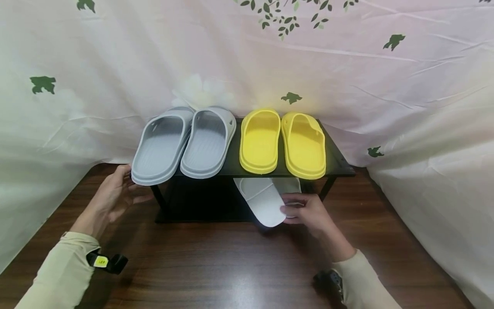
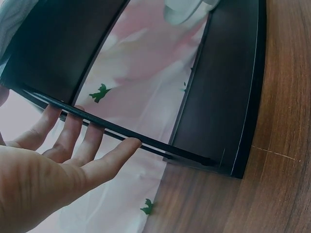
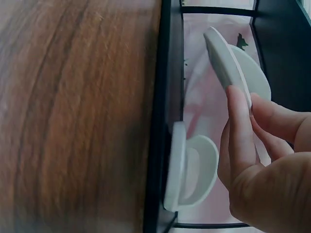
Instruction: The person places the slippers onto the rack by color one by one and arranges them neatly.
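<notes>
A white slipper (image 1: 263,205) is held by its sole end in my right hand (image 1: 308,214), at the front of the black shoe rack's lower level. In the right wrist view my thumb and fingers pinch this tilted slipper (image 3: 232,63). Its mate, another white slipper (image 3: 197,174), stands on the lower shelf, partly hidden in the head view. My left hand (image 1: 115,193) is at the rack's left end. Its extended fingers touch the side bar (image 2: 116,127) in the left wrist view.
On the rack's top shelf (image 1: 231,167) sit a pair of grey clogs (image 1: 204,146) and a pair of yellow clogs (image 1: 260,139). Patterned cloth (image 1: 154,56) hangs behind and at both sides. The brown wood-grain surface (image 1: 216,266) extends in front.
</notes>
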The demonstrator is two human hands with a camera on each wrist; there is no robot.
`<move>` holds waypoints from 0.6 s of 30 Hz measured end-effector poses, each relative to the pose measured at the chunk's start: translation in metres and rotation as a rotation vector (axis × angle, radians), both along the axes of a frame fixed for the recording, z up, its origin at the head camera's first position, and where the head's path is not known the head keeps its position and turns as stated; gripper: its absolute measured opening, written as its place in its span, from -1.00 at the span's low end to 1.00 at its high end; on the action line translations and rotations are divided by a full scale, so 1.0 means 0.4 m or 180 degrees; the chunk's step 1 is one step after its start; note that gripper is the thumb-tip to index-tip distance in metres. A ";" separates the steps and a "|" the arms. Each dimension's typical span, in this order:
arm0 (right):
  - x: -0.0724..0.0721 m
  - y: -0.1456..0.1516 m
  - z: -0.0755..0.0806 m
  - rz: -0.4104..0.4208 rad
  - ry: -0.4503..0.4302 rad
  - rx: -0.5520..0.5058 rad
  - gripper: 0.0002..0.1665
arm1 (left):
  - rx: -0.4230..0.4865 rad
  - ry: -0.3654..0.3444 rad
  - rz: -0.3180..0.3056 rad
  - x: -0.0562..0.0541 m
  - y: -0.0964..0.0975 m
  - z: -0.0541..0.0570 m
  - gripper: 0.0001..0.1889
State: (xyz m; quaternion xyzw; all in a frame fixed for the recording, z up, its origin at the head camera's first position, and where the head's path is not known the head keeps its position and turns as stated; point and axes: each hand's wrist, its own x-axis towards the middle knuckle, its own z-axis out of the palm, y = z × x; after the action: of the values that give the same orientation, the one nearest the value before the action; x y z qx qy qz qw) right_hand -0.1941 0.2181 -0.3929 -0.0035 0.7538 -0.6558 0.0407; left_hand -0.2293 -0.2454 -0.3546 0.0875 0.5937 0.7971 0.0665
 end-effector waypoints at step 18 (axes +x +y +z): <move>-0.027 -0.091 -0.056 -0.0531 -0.0135 -0.0353 -0.56 | 0.0083 0.0003 -0.0109 -0.010 -0.002 -0.003 -0.68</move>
State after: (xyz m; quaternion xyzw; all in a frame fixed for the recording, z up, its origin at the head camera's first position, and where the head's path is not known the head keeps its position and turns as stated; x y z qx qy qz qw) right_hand -0.2049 0.1818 -0.4152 0.0709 0.7130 -0.6975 0.0016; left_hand -0.2335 -0.2460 -0.3559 0.0990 0.5817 0.8035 0.0787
